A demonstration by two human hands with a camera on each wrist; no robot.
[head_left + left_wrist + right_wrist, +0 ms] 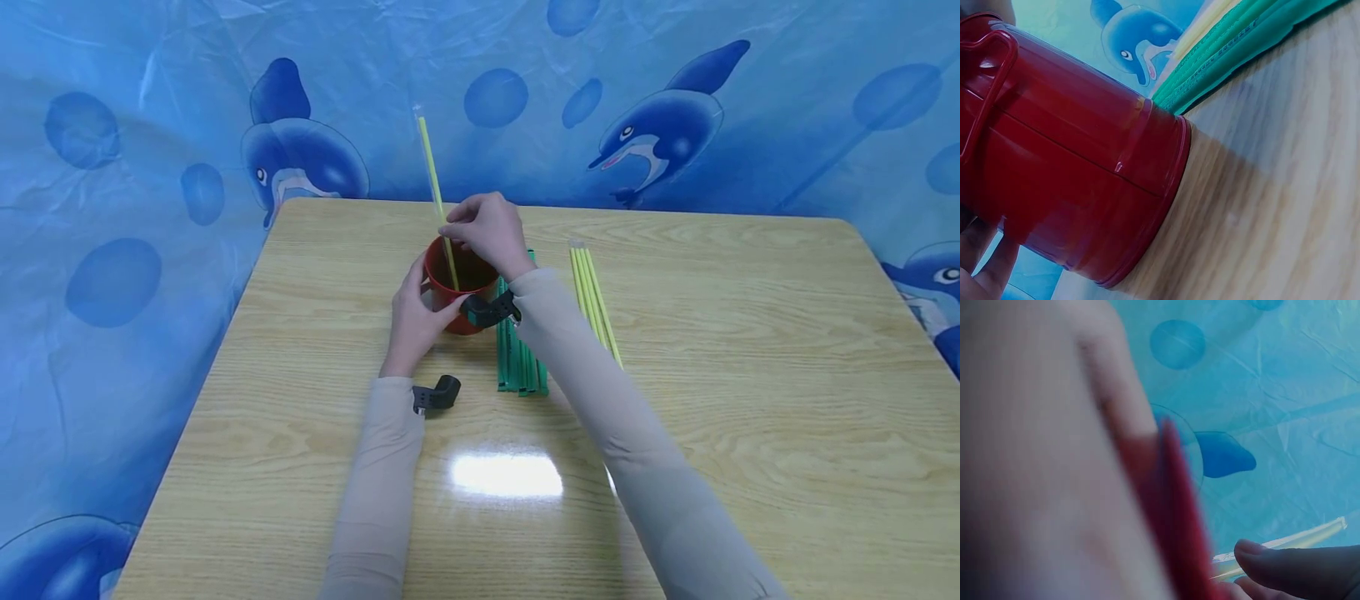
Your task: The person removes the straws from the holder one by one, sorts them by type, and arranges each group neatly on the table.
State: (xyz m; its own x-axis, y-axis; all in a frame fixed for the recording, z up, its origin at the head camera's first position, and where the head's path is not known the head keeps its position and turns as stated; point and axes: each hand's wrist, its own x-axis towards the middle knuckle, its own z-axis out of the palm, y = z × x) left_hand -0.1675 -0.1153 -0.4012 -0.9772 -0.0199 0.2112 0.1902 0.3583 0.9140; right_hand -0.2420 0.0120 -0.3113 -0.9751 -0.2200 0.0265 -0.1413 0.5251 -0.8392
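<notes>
A red mug (444,294) stands upright on the table, its handle (1009,69) seen in the left wrist view. My left hand (417,320) grips it around the near left side. A yellow straw (431,162) in a clear sleeve leans out of the mug toward the back, its lower end inside. My right hand (491,233) is above the rim, thumb and fingers pinching the straw low on its length. In the right wrist view the thumb (1297,565) crosses in front of the straw (1310,536); the exact contact is partly hidden.
Just right of the mug lie several flat green wrapped sticks (521,367), partly under the right forearm. Beyond them lies a bundle of yellow straws (588,287), its near end covered by the sleeve. A blue dolphin-print sheet (495,50) hangs behind the wooden table (750,350).
</notes>
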